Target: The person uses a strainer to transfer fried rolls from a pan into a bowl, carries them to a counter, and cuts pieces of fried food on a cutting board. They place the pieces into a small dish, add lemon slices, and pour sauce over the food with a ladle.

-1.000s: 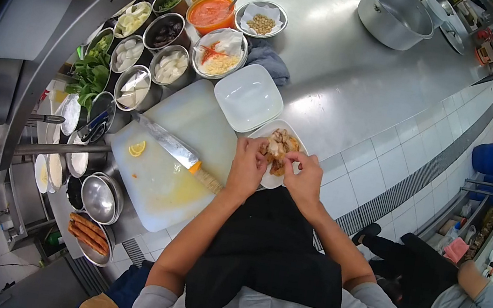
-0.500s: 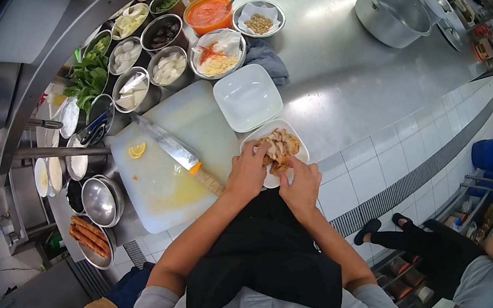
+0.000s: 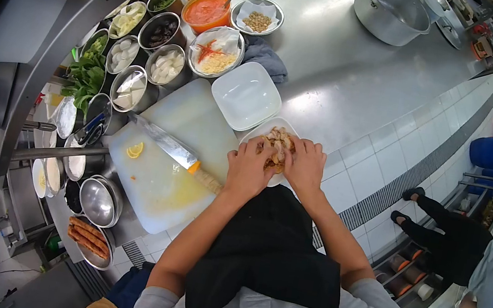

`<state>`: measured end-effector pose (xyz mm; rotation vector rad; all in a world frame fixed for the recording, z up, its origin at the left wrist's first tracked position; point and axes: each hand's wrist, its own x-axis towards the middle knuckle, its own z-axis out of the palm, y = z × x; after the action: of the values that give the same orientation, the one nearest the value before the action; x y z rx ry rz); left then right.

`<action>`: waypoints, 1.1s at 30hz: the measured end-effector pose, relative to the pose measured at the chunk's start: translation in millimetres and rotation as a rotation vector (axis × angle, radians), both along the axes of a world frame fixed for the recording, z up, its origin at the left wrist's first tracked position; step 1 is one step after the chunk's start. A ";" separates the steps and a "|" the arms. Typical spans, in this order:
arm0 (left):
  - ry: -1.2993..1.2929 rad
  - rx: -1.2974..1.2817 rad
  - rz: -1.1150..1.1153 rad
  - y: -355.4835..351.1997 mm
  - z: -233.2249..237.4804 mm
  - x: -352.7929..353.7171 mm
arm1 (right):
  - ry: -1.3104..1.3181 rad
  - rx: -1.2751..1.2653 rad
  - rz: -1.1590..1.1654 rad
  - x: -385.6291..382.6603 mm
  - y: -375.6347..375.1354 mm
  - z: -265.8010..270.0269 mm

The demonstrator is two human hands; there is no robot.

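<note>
A small white square bowl sits at the counter's edge in front of me, heaped with browned, sliced meat that looks like chicken. From the left, my left hand has its fingers curled against the meat. My right hand presses in from the other side, thumb and fingers closed around the pieces. The fingertips of both hands are partly hidden. Beyond the bowl stands a white square dish with nothing in it. A large knife lies on the white cutting board, beside lemon slices.
Metal tubs of ingredients, such as the white chunks, line the left side. Behind them is an orange sauce tub. A big metal pot stands at the back. Another person is on the tiled floor to the right.
My right hand has moved up and inward over the meat, covering more of the bowl. My left hand has shifted slightly left. The other person has changed stance.
</note>
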<state>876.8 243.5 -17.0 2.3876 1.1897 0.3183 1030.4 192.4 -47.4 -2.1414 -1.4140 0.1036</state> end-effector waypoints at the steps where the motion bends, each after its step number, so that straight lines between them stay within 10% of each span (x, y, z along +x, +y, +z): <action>1: -0.001 0.000 0.000 0.0 -3.4 0.0 | -0.006 -0.027 0.042 2.6 1.5 0.5; 19: -0.230 0.043 0.053 -4.6 -2.6 -22.1 | 0.178 0.044 0.048 9.3 -20.2 2.5; 33: -0.471 0.311 0.985 28.5 13.4 -217.9 | 0.192 0.186 0.168 0.4 -18.4 -3.9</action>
<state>658.9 272.1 -3.5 1.5810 2.0640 1.3527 1030.8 174.0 -51.3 -1.8101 -1.4290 0.2265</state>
